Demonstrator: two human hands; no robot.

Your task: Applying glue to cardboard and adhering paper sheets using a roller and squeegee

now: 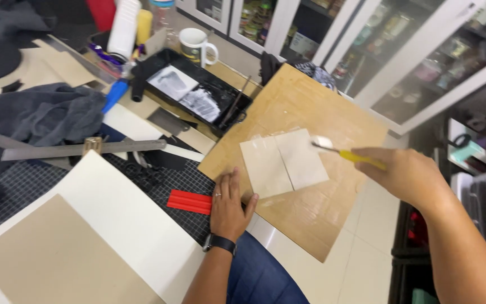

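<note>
While the board (310,112) is pinned flat under the open left hand (229,205), the yellow-handled brush (344,153), clenched in the right hand (409,174), is best drawn evenly across the cream sheets (282,162) beyond its grip.

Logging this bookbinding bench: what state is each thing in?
Left hand: flat, pressing the brown board.
Right hand: gripping the yellow-handled brush.
Pale sheets: flat, side by side on the board.
Black tray: open, white smears inside.
Mug: upright.
</note>
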